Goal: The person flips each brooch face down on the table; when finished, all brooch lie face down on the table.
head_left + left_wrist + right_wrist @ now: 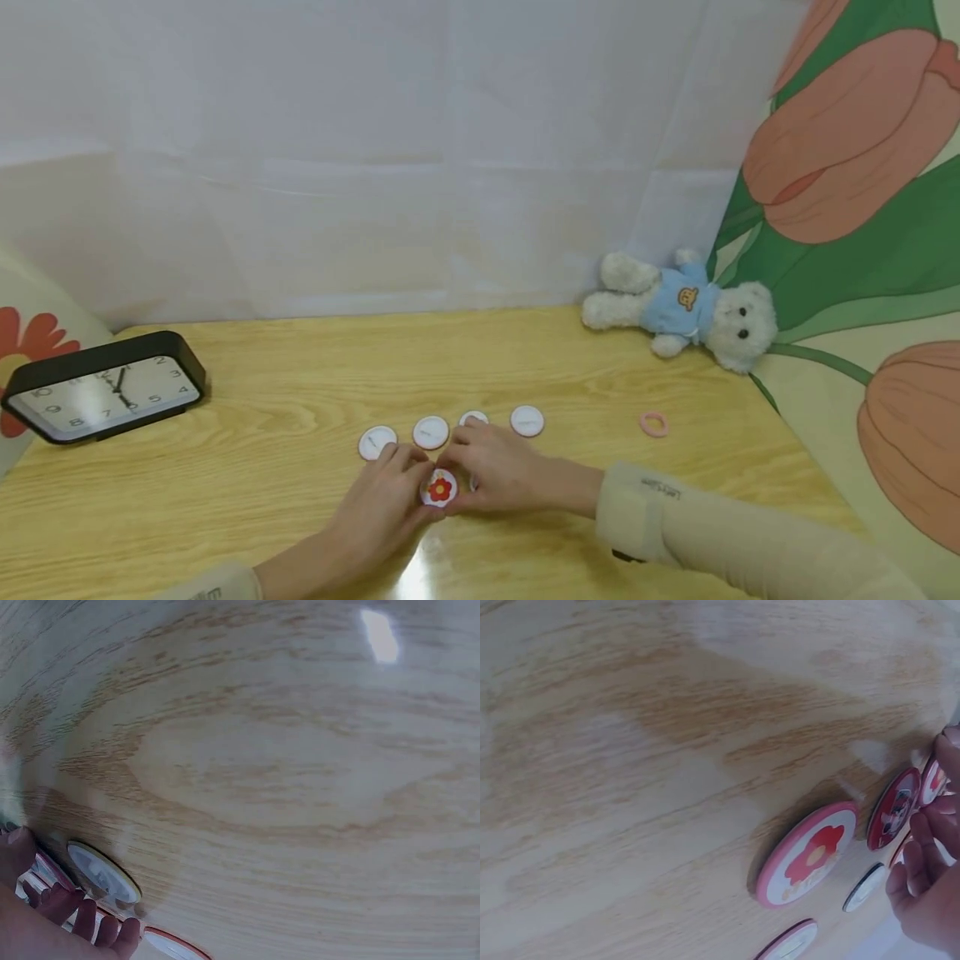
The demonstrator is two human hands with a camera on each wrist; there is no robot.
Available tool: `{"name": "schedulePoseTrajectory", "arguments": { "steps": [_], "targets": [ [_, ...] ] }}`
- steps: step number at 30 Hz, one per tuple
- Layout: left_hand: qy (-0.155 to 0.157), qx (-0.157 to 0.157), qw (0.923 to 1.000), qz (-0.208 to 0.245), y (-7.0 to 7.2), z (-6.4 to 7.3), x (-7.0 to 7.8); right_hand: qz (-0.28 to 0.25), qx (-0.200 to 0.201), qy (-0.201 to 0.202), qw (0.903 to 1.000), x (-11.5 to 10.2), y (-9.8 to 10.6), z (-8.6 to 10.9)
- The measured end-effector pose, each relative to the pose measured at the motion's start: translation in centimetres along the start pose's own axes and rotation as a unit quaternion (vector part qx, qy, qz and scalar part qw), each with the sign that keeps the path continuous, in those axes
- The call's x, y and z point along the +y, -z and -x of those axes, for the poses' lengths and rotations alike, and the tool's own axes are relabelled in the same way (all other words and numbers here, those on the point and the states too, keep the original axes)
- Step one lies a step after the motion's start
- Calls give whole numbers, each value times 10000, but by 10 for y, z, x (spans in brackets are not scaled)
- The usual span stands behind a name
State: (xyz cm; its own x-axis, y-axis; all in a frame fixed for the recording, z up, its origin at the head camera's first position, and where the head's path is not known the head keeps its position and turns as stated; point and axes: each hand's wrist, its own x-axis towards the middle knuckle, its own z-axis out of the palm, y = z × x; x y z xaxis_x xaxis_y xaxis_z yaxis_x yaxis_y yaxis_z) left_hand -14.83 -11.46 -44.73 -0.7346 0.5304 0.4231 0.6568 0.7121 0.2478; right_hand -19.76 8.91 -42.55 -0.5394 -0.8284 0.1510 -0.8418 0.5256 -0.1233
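Observation:
A round pin badge [439, 488] with a red flower on white faces up between both hands. My left hand [378, 498] pinches its left side, and the fingers of my right hand [504, 468] grip its right side. Beyond the hands lie several badges with white backs up, among them one badge [377, 442] by the left fingertips and another badge [527, 421] farther right. The right hand partly covers a third badge [474, 417]. Near that hand, the right wrist view shows a pink-rimmed flower badge [810, 856] and a dark red badge [895, 808], both picture side up.
A black desk clock [105, 388] stands at the left of the wooden table [285, 367]. At the back right lies a white teddy bear [686, 307] in a blue top. A pink ring [653, 425] is on the table to the right. White cloth [375, 167] hangs behind.

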Motion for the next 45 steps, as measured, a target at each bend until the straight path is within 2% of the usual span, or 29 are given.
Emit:
{"name": "schedulePoseTrajectory", "arguments": {
  "steps": [6,10,13,15,17,24,27,30,37,45],
  "targets": [
    [-39,157,9998,105,2,1,1,-14,66,221,9997,2,2,-2],
    [329,74,9979,560,7,-1,1,-231,207,258,9992,4,4,-1],
    [551,-67,9949,837,13,-2,1,-306,513,335,9977,5,6,0],
    [491,-82,9945,917,17,-3,1,-339,800,418,9953,5,7,1],
    [351,40,9958,848,20,-3,1,-341,1105,493,9921,5,7,1],
    [-250,777,9946,634,30,-6,-1,-200,2033,786,9758,6,8,0],
    [-298,814,9941,648,33,-8,-1,-139,2276,930,9692,6,9,-1],
    [-164,714,9950,686,35,-10,1,-108,2381,1117,9647,7,9,-1],
    [450,394,9936,956,37,-14,3,-320,2459,1317,9598,10,10,-1],
    [741,297,9893,1218,38,-15,7,-417,2472,1357,9585,10,9,0]
  ]
}}
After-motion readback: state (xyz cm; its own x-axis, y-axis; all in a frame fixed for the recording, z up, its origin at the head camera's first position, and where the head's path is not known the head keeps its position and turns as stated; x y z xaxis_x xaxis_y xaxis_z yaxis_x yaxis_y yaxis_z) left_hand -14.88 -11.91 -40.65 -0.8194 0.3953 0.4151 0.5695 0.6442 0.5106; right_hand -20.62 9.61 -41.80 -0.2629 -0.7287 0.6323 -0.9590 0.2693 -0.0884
